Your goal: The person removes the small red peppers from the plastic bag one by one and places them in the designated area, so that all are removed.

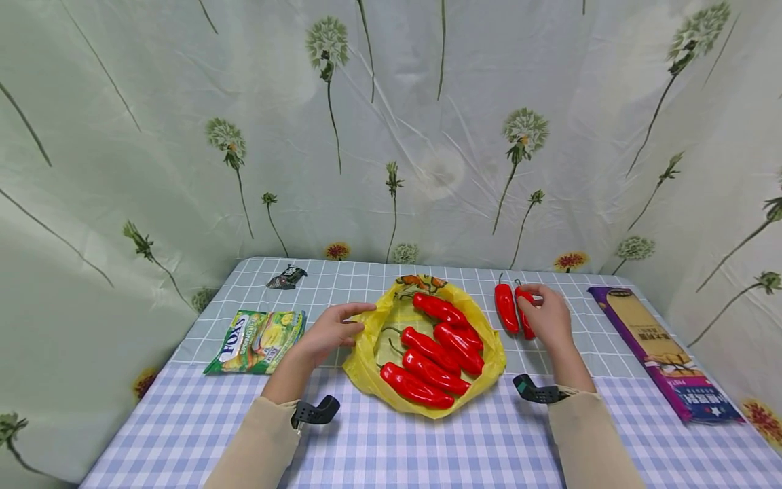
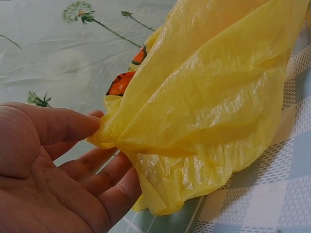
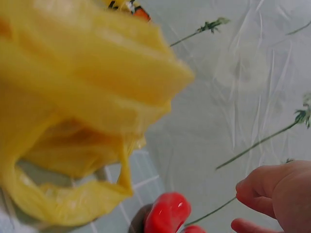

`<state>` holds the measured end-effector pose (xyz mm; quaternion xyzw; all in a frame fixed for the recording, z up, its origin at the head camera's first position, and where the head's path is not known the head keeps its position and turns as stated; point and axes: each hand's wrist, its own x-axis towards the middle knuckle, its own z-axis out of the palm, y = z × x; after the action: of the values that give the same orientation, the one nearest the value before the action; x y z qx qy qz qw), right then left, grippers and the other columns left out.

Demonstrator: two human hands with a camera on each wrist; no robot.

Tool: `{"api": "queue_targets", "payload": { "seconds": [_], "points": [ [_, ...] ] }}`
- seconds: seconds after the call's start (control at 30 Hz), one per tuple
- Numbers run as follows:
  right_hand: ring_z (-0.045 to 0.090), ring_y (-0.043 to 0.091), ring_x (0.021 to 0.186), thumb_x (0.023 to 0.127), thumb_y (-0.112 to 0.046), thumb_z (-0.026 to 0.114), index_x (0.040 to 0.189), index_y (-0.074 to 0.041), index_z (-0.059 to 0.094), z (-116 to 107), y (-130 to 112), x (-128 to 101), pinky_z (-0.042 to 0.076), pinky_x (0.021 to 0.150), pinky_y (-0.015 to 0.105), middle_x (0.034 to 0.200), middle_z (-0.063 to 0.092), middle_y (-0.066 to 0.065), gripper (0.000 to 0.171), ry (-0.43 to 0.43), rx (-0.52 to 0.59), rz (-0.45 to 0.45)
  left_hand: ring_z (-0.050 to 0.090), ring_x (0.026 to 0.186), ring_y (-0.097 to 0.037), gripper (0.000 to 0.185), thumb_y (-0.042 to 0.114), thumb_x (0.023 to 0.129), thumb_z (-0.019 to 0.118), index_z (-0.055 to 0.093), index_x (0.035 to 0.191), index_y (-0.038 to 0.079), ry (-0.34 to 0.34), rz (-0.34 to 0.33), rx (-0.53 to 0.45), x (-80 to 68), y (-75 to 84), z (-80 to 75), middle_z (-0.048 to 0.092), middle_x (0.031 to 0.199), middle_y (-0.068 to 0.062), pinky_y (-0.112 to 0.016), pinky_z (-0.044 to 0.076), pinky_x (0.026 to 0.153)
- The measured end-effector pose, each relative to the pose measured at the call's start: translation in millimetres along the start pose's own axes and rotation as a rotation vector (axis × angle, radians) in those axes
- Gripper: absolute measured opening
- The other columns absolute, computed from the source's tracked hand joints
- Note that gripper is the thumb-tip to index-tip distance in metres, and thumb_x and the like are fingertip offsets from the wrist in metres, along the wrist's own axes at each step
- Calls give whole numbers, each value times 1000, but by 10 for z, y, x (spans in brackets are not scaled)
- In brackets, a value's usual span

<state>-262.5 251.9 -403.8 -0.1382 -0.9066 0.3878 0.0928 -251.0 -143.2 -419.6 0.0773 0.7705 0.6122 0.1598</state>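
Note:
A yellow plastic bag [image 1: 370,356] lies open in the middle of the table, with several red peppers [image 1: 435,348] in it. My left hand [image 1: 332,333] pinches the bag's left edge, and in the left wrist view the thumb [image 2: 63,125] presses the bag [image 2: 209,97] against the fingers below. Two more red peppers lie on the cloth to the right of the bag. One pepper [image 1: 506,307] lies free. My right hand [image 1: 546,316] curls its fingers round the other pepper [image 1: 525,327]. The right wrist view shows the blurred bag [image 3: 82,87], a pepper [image 3: 165,213] and fingertips [image 3: 272,191].
A green Fox's candy packet [image 1: 256,339] lies at the left, with a small dark wrapper [image 1: 286,277] behind it. A long purple box [image 1: 662,350] lies along the right edge. A flowered curtain [image 1: 427,136] closes off the back and sides of the checked table.

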Motion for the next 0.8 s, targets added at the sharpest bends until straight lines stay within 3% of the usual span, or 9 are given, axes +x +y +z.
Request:
{"api": "queue_targets", "payload": {
  "seconds": [0.5, 0.8],
  "points": [
    [42, 42, 133, 96, -23, 61, 139, -10, 53, 5, -296, -151, 54, 95, 54, 146, 43, 22, 45, -146, 41, -127, 62, 116, -22, 41, 4, 99, 52, 59, 139, 13, -3, -11, 13, 14, -5, -15, 53, 148, -12, -33, 57, 88],
    [53, 42, 124, 92, -18, 67, 135, -8, 57, 64, -411, -234, 56, 92, 51, 140, 49, 23, 44, -220, -23, -301, 62, 111, -20, 41, 4, 99, 52, 58, 139, 13, -5, -12, 17, 19, -14, -20, 53, 148, -12, -30, 57, 84]
  ]
}}
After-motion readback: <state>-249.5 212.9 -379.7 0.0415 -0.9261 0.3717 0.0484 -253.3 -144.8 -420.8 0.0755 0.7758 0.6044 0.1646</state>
